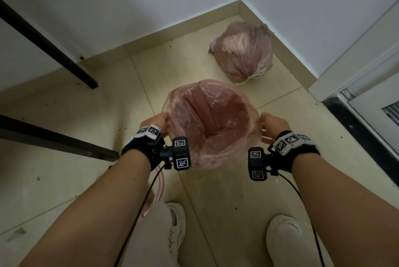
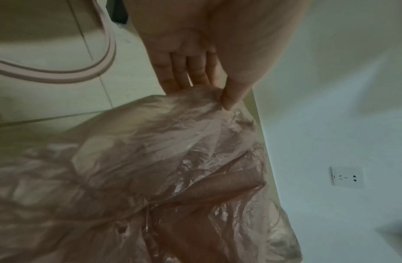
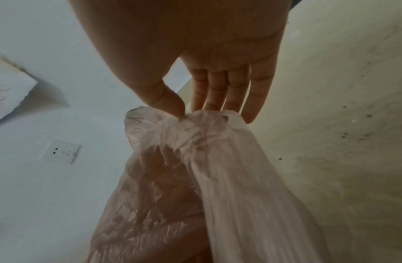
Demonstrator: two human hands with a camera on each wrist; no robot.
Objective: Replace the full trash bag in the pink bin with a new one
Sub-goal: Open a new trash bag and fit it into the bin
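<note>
Two hands: each pinches an opposite side of one thin, crinkled, translucent pink bag.
Left hand: thumb closed against straight fingers, nipping the film at the bag's left edge.
New bag: between the hands, its round mouth spread wide and the inside hollow; glossy wrinkles run down its walls.
Pink bin: hard to make out, since the film drapes over it on every side.
Right hand: thumb and fingertips pinch a gathered, puckered bunch of film at the right edge.
Full bag: beyond the right hand, on the tiled floor in the wall corner, well apart; bulging and round, neck tied with white string.
Pink hoop: curved, smooth, behind the left hand, partly cut off.
</note>
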